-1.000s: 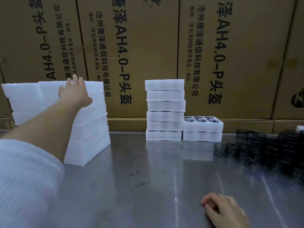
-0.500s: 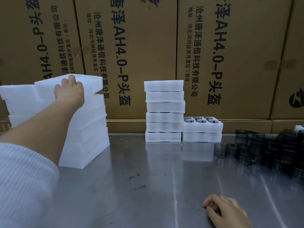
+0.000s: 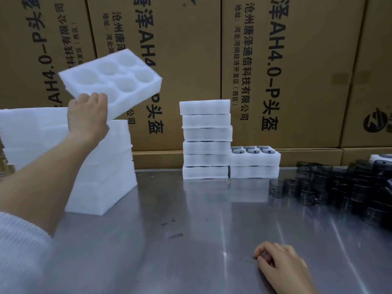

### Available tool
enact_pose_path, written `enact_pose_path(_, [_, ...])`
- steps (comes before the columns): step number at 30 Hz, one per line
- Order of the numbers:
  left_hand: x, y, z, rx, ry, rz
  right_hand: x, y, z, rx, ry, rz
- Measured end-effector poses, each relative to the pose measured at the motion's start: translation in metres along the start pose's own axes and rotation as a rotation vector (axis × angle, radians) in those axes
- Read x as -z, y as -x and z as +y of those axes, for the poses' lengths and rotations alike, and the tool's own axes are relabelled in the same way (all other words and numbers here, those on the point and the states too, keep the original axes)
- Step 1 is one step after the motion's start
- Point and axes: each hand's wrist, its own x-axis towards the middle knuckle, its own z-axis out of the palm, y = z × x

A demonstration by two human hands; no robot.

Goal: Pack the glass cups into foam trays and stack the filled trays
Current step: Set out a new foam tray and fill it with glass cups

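My left hand (image 3: 87, 117) grips the near edge of an empty white foam tray (image 3: 118, 79), held tilted in the air above the stack of empty trays (image 3: 101, 166) at the left, its round pockets facing me. My right hand (image 3: 282, 266) rests on the steel table (image 3: 191, 240) near the front, fingers loosely curled and holding nothing. A tall stack of filled trays (image 3: 205, 139) stands at the back centre. Beside it a short stack (image 3: 254, 163) has dark cups showing in its top tray. A heap of smoky glass cups (image 3: 339, 187) lies at the right.
Large printed cardboard boxes (image 3: 275, 71) form a wall right behind the stacks. Another foam tray edge (image 3: 380, 157) shows at the far right behind the cups.
My left hand has lifted the top tray off the left stack and raised it, tilting it toward me. My right hand has stayed in place on the table.
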Motion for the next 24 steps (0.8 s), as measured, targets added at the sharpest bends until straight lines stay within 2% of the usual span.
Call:
enact_pose_path(5, [0.013,0.032,0.053,-0.099,0.271,0.093,-0.004,0.000,0.006,0.014,-0.018,0.003])
enact_pose_path(9, [0.018,0.107,0.109,-0.091,0.623,-0.003,-0.009,-0.003,0.015,0.010,-0.074,0.042])
enact_pose_path(12, [0.023,0.171,0.150,-0.130,0.812,-0.157,-0.013,-0.013,0.022,-0.037,-0.397,0.131])
enact_pose_path(15, [0.036,0.213,0.182,-0.210,0.913,-0.233,-0.005,-0.023,0.030,-0.112,-0.712,0.325])
enact_pose_path(18, [0.051,0.236,0.205,-0.130,1.055,-0.285,0.014,-0.029,0.046,-0.303,-0.997,0.492])
enact_pose_path(21, [0.062,0.256,0.224,-0.029,1.180,-0.359,0.035,-0.031,0.071,-0.477,-1.170,0.672])
enact_pose_path(24, [0.065,0.271,0.235,-0.057,1.246,-0.423,0.046,-0.028,0.087,-0.539,-1.217,0.703])
